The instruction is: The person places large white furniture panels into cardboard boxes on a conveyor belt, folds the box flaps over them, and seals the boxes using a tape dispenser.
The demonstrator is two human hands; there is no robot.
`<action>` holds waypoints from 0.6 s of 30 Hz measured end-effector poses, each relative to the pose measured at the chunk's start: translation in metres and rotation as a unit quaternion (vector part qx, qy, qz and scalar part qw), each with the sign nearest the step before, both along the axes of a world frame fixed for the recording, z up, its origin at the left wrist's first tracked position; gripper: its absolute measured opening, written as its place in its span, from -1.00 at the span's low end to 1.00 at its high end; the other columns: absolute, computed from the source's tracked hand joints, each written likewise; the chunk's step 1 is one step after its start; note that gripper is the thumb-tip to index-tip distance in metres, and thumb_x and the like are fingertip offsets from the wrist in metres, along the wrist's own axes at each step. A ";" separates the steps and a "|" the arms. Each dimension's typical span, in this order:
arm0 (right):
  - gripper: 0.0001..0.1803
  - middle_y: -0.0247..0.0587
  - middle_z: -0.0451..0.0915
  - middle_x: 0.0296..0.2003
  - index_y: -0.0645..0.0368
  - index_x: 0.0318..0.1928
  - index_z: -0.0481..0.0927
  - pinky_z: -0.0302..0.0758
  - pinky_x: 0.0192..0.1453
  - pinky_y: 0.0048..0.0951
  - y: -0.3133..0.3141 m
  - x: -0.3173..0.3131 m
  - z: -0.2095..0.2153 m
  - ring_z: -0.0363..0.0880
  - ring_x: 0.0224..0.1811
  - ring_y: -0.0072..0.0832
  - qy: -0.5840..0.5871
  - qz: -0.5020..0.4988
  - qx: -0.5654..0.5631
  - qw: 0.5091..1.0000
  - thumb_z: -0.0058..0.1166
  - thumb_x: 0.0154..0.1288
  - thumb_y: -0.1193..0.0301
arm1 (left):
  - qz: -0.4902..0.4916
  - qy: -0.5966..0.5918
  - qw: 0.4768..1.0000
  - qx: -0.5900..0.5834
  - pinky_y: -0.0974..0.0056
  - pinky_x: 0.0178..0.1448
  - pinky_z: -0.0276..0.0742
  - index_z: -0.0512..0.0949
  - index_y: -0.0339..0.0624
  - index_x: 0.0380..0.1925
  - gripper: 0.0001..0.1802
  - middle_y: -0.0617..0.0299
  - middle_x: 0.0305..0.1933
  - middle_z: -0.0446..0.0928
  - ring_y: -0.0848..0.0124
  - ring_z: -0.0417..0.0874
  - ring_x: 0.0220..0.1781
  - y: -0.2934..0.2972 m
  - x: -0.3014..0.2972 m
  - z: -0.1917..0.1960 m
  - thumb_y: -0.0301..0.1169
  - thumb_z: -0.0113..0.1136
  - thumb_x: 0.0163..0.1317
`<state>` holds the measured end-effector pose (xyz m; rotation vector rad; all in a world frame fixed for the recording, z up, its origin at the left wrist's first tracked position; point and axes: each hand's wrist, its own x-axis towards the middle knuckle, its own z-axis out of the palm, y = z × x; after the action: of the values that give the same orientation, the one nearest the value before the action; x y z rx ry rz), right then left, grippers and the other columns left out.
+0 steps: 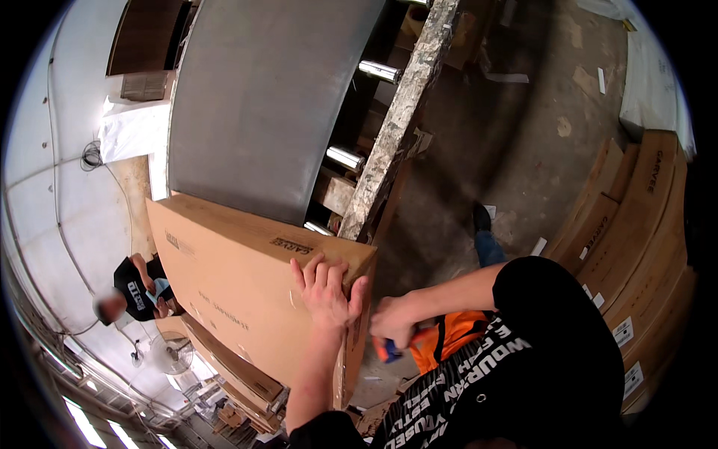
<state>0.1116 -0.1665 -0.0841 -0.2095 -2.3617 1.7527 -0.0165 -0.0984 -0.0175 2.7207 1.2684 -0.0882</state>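
A large brown cardboard box (239, 292) sits at the near end of the grey belt (262, 105), with the left hand (325, 293) laid on it near one corner, fingers spread. The right hand (395, 318) curls just beside the box, next to a blue-and-red object (389, 350); whether it grips that, I cannot tell.

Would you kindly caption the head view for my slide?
Left hand resting on a large cardboard box by a grey conveyor belt, right hand beside the box.

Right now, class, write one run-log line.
Left hand: on cardboard carton; right hand: by carton, hold unclear; carton: at grey conveyor belt
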 end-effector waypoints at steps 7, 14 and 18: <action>-0.40 -0.27 0.71 -0.28 0.09 0.06 0.66 0.57 -0.22 -0.48 0.136 0.119 -0.066 0.61 -0.38 -0.55 0.033 -0.316 -0.166 0.933 0.26 -0.16 0.41 | 0.034 0.018 0.999 0.007 -0.23 0.53 -0.18 0.10 -0.32 0.42 0.00 -0.23 0.50 0.05 -0.10 0.05 0.54 -0.010 -0.011 0.000 0.22 0.05 0.23; -0.49 -0.14 0.72 -0.27 -0.06 -0.07 0.74 0.60 -0.25 -0.37 0.063 0.098 -0.084 0.68 -0.42 -0.40 0.048 -0.150 -0.140 0.978 0.26 -0.19 0.30 | 0.021 0.051 0.998 -0.009 -0.21 0.53 -0.16 0.51 -0.22 0.14 -0.30 0.01 0.23 0.48 -0.13 0.18 0.47 -0.006 -0.006 0.005 0.15 0.04 0.25; -0.57 -0.12 0.64 -0.33 -0.06 -0.21 0.72 0.60 -0.30 -0.23 0.004 0.033 -0.021 0.67 -0.42 -0.18 -0.087 -0.248 0.010 0.965 0.17 -0.20 0.16 | 0.058 0.010 0.998 -0.016 -0.22 0.52 -0.15 0.65 -0.12 -0.27 -0.62 0.18 -0.13 0.60 0.00 0.40 0.31 -0.011 -0.002 0.012 -0.06 0.26 0.11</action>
<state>0.1445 -0.1625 -0.1046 -0.8979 -2.1747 1.5133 -0.0186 -0.1091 -0.0052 2.6196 1.4149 -0.1220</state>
